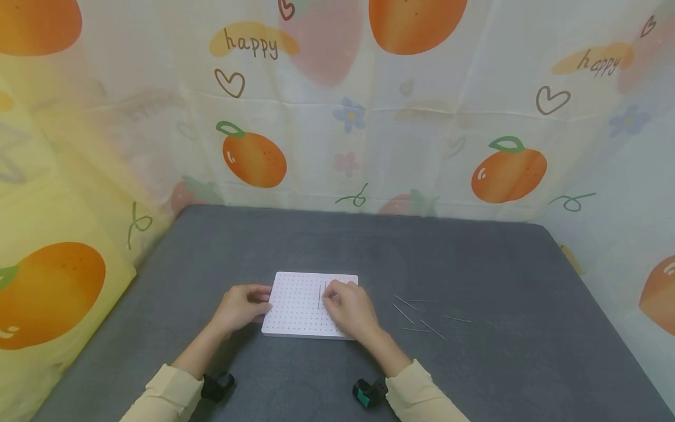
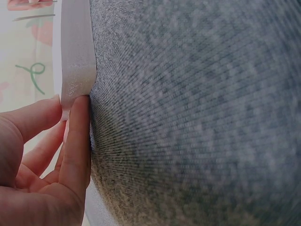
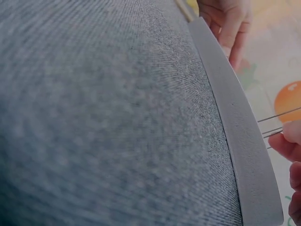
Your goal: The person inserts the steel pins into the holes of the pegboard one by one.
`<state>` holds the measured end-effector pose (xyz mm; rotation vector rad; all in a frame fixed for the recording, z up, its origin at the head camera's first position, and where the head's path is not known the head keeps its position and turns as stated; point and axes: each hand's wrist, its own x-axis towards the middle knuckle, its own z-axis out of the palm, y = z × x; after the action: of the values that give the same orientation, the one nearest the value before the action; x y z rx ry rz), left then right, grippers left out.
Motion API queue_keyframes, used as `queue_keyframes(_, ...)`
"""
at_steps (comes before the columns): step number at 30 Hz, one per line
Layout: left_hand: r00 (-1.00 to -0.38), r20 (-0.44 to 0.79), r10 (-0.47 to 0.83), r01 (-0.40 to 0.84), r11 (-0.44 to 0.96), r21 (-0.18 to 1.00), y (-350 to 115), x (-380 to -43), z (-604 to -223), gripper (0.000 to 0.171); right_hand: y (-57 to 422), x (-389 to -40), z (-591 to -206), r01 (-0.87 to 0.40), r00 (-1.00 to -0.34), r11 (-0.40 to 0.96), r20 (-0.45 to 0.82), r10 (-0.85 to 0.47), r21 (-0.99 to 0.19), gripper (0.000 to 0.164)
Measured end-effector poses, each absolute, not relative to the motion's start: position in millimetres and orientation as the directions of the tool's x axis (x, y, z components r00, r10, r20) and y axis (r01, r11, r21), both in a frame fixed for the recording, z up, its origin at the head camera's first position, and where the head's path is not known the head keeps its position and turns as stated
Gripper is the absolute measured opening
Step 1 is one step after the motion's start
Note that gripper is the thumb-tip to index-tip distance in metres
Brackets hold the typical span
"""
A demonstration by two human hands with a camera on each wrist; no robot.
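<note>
A white board dotted with a grid of small holes lies flat on the dark table. My left hand grips its left edge, the thumb at the top edge and the fingers against the side, as the left wrist view shows. Over the board's right half, my right hand pinches a thin metal pin between thumb and forefinger, its lower end close to the board's surface. Beside it another thin pin stands up from the board. The right hand covers part of the board's right side.
Several loose thin metal pins lie scattered on the grey table to the right of the board. A fruit-patterned curtain hangs behind the table's far edge and along its sides.
</note>
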<state>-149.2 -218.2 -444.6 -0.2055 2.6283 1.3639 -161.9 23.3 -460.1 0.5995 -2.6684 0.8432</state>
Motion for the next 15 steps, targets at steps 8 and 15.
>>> queue_keyframes(8,-0.977,-0.208,-0.041,-0.193,0.576,0.795,-218.0,-148.1,-444.2,0.036,24.5,-162.1,-460.9,-0.465,-0.88,0.727,0.359,-0.313,-0.506,0.005)
queue_keyframes(15,-0.978,-0.205,-0.042,-0.192,0.574,0.796,-217.7,-148.3,-444.3,0.036,30.7,-162.7,-460.4,-0.42,-0.907,0.712,0.279,-0.314,-0.563,0.009)
